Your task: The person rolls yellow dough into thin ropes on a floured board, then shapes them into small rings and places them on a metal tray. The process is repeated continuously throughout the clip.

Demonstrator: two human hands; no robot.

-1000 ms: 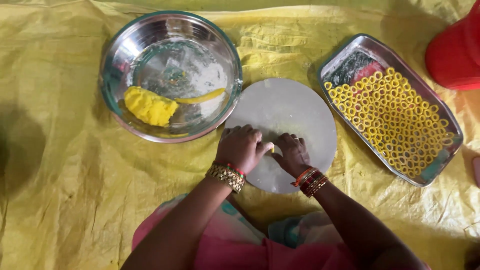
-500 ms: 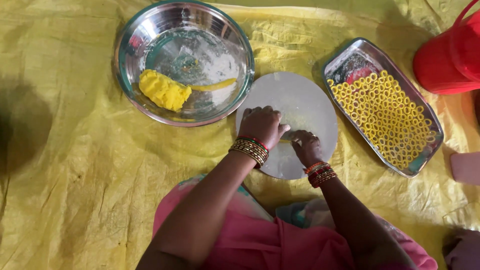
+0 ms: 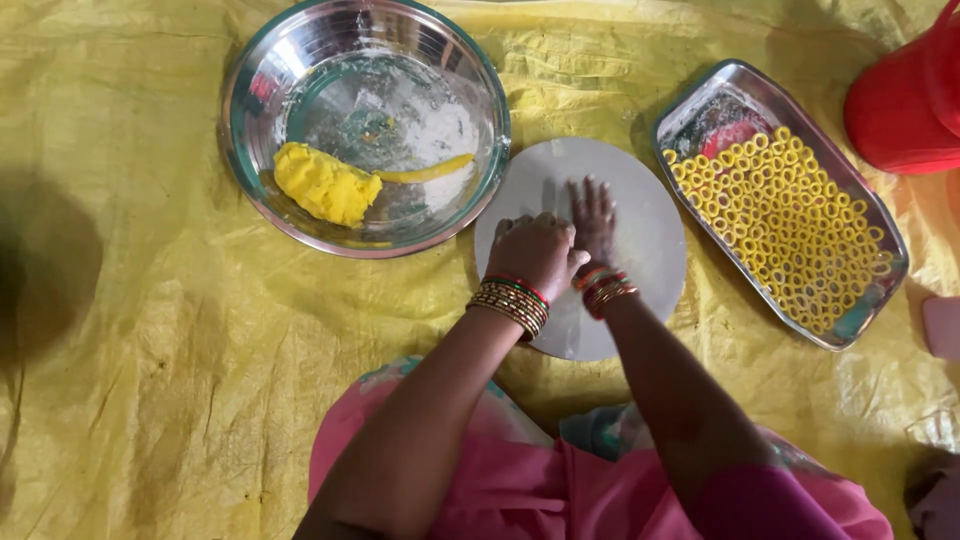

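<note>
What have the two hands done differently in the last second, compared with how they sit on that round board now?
The right hand has opened out flat, fingers stretched forward across the round board; earlier it was curled next to the left hand, pinching something small. The left hand stays loosely closed on the board. The steel bowl with its yellow dough lump and the tray of yellow rings lie as before.

A crinkled yellow plastic sheet (image 3: 150,330) covers the whole ground. Light is bright and even. A dark blurred shadow (image 3: 45,270) lies at the left edge. A red container (image 3: 905,105) stands top right.
</note>
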